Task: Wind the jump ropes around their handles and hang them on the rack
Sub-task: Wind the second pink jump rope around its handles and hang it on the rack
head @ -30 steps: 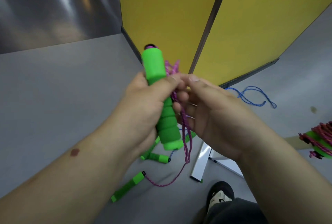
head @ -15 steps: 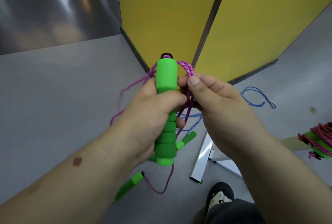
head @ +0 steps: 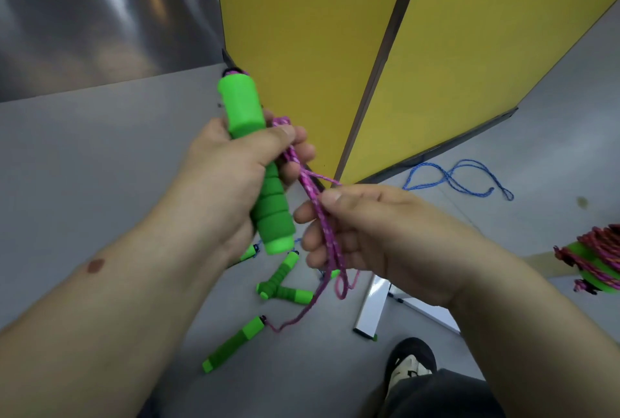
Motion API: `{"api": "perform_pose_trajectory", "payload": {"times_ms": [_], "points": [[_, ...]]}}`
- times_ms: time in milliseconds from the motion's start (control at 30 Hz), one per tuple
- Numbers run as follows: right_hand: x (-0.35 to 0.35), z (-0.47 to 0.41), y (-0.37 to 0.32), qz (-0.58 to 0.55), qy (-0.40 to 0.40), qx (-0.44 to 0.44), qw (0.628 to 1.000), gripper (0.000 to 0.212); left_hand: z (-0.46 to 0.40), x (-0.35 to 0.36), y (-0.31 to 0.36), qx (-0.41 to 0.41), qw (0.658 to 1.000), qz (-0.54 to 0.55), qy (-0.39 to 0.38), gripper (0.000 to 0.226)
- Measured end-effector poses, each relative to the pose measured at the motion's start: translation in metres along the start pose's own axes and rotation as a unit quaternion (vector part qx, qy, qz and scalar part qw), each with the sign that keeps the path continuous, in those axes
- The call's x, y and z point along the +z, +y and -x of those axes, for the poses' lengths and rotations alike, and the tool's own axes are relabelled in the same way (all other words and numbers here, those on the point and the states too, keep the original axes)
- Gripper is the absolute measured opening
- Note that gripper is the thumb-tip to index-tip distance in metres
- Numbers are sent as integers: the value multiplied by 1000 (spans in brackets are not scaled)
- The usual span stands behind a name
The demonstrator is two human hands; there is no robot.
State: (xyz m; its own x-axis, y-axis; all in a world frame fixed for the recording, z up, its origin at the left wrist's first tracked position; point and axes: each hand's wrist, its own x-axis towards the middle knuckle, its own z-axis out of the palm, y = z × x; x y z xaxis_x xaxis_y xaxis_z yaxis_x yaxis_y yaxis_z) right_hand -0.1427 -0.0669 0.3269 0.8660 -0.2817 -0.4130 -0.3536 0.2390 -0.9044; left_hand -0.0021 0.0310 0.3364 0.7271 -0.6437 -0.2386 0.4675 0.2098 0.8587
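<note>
Your left hand (head: pixel 231 176) is clenching a green foam handle (head: pixel 258 169) upright in front of you, thumb pressing a strand of the pink rope (head: pixel 322 216) against its side. Only a turn or so, if any, seems to be sitting on the handle, so the winding of this rope is barely starting. Below that hand, on the grey floor (head: pixel 84 155), the rope's other handle (head: pixel 235 343) is lying loose with the pink cord trailing up from it, and two more green handles (head: pixel 285 286) are lying crossed just beyond it, their rope hard to make out.

Your right hand (head: pixel 369 233) is pinching a doubled length of the pink rope between thumb and fingers, and the loops are hanging down past your palm toward the floor. Further right, near the foot of the yellow panels (head: pixel 453 65), a blue rope (head: pixel 456 179) is lying unwound on the floor, not yet touched.

At the right edge of the view, one wound bundle (head: pixel 593 260), pink cord around green handles, seems finished and may be hanging; the rack itself is not clearly showing. So I judge one rope done, one in hand, and at least one more waiting.
</note>
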Motion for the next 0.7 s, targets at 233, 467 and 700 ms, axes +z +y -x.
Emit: {"api": "perform_pose_trajectory", "payload": {"times_ms": [233,467,700], "points": [[1,-7,0,-17,151,-181,972,24,19,7,-18,-22,994,-78,-76,9],[3,-6,-4,-95,169,-150,970,27,28,16,-24,8,982,-147,-119,29],[-4,1,-1,-21,-20,-7,1000,26,9,6,3,6,999,42,-33,31]]}}
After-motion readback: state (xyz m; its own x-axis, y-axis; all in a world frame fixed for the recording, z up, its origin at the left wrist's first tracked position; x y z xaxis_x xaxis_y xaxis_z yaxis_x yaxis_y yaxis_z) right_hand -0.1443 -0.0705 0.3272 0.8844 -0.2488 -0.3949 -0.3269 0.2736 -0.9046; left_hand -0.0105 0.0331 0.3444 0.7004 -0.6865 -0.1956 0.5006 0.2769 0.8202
